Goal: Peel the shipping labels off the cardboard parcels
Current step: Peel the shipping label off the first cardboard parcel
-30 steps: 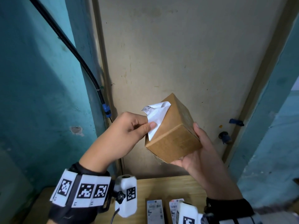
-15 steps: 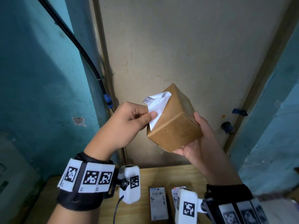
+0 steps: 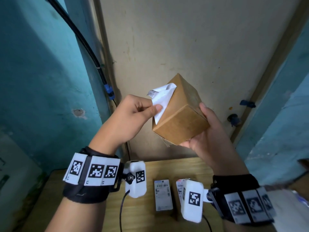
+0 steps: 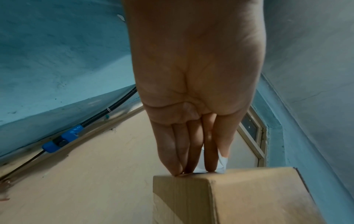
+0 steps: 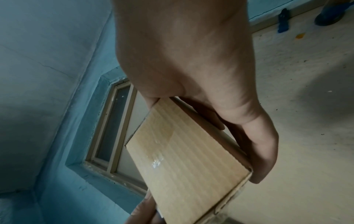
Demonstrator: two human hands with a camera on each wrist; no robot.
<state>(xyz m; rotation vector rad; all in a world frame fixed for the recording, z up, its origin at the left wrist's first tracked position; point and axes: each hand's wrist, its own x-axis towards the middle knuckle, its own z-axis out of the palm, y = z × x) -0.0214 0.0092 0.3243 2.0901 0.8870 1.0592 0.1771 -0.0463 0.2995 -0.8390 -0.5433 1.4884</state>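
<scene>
I hold a small brown cardboard parcel (image 3: 181,114) up in front of the wall, tilted on one corner. My right hand (image 3: 203,131) grips it from the right and below, fingers curled round its sides (image 5: 191,159). A white shipping label (image 3: 163,97) is partly lifted from the parcel's left face, its top corner curled back. My left hand (image 3: 150,109) pinches the loose edge of that label between thumb and fingers. In the left wrist view my fingertips (image 4: 191,166) press white label (image 4: 222,164) against the parcel's top edge (image 4: 210,189).
Below my hands a wooden table (image 3: 150,166) carries two more labelled parcels (image 3: 163,195) (image 3: 179,190). A black corrugated cable (image 3: 87,47) with a blue clamp (image 3: 109,91) runs down the teal wall. A beige board (image 3: 184,39) stands behind the parcel.
The label has come slightly further off the parcel's left face under my left hand's pull. The view has tilted down, showing more of the table.
</scene>
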